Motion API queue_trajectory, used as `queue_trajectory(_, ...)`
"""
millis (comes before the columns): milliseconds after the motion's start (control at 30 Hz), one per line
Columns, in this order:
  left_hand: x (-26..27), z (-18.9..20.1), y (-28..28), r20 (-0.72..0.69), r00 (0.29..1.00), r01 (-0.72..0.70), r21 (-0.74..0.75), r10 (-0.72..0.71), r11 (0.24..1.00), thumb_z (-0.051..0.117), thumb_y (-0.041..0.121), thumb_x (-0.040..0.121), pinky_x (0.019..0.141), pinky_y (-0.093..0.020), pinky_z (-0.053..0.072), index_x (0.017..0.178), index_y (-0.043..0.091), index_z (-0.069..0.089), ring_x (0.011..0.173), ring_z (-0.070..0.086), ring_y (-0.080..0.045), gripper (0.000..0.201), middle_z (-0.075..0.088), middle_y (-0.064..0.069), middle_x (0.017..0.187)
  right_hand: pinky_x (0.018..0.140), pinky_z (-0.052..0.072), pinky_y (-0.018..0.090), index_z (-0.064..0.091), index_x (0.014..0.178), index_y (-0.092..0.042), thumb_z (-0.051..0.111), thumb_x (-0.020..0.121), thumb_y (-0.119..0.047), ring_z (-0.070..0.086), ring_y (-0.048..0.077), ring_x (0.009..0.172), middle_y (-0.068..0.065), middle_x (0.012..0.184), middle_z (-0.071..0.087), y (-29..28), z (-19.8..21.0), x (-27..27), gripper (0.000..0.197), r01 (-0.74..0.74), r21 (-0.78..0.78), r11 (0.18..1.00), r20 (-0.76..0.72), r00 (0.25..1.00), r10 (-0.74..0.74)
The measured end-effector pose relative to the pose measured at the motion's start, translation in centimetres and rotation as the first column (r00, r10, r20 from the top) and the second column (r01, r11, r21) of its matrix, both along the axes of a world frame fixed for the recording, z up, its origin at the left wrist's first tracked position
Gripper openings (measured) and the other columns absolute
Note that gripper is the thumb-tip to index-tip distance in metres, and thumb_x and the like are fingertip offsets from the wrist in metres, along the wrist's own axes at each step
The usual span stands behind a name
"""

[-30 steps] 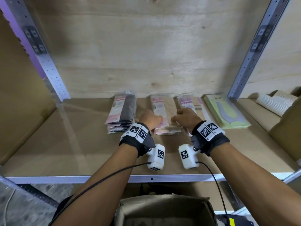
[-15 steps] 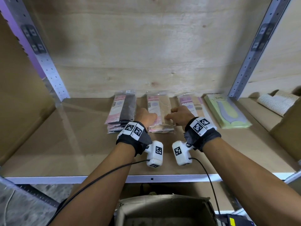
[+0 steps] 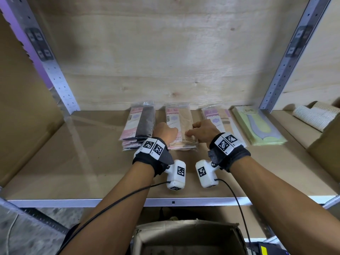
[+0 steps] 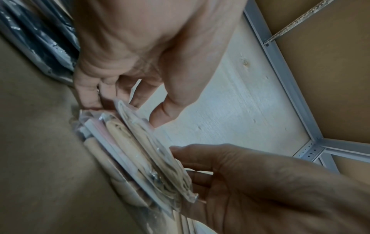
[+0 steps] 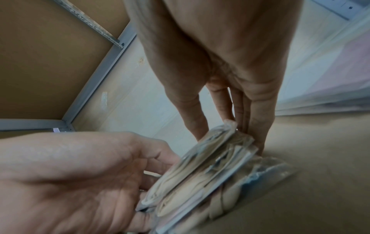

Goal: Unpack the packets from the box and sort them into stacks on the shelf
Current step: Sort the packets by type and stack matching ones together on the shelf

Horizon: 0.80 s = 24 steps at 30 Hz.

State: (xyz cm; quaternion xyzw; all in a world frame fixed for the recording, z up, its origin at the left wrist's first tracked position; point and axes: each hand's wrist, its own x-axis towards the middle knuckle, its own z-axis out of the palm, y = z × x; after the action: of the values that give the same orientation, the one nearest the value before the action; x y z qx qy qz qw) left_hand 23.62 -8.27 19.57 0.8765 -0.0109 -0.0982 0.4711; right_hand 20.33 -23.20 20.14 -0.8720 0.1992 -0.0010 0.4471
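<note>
Head view: beige stack (image 3: pixel 181 134) at frame centre on shelf (image 3: pixel 88 162), left hand (image 3: pixel 164 132) and right hand (image 3: pixel 203 132) flanking it.
Left wrist view: thumb over, fingers under the stack's edge, clamped.
Right wrist view: likewise clamped; square edges evenly, press lightly

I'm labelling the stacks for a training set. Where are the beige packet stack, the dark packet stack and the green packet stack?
beige packet stack (image 3: pixel 181 118): head view, top packet's face beyond the hands.
dark packet stack (image 3: pixel 144 120): head view, dark half of the top packet.
green packet stack (image 3: pixel 257 126): head view, middle of the top packet.
</note>
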Motion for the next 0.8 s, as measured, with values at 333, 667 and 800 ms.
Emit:
queue_trajectory(333,-1.0,1.9,-0.6,0.067,0.997,0.025,0.206,-0.040,0.978,0.056,0.028,0.093,0.082,-0.032,0.048,0.118,0.006,0.062,0.100,0.061,-0.031,0.034,0.067,-0.012,0.120,0.098,0.053,0.045,0.059,0.126,-0.003,0.075,0.084,-0.031,0.066,0.024,0.105,0.012,0.119,0.066,-1.7,1.0,-0.7,0.053,-0.015,0.088,0.996,0.056,0.998,0.010)
queue_trajectory(667,-3.9,4.8,-7.9,0.264,0.952,0.139,0.075,-0.154,0.987,0.061,0.031,0.093,0.086,-0.027,0.039,0.132,0.012,0.056,0.125,0.054,-0.030,0.044,0.058,-0.010,0.133,0.105,0.048,0.039,0.074,0.111,-0.015,0.071,0.086,-0.017,0.065,0.025,0.111,0.007,0.116,0.072,-12.3,1.6,-3.6,0.026,0.266,-0.043,0.963,0.247,0.937,-0.248)
queue_trajectory(800,-3.8,3.4,-11.8,0.108,0.966,0.222,0.102,-0.233,0.970,0.060,0.028,0.094,0.073,-0.025,0.049,0.130,0.009,0.058,0.106,0.065,-0.027,0.040,0.067,-0.005,0.118,0.107,0.045,0.041,0.065,0.127,-0.011,0.072,0.085,-0.020,0.060,0.027,0.119,0.009,0.127,0.066,-13.5,0.4,-4.2,0.043,0.185,-0.079,0.980,0.089,0.980,-0.177)
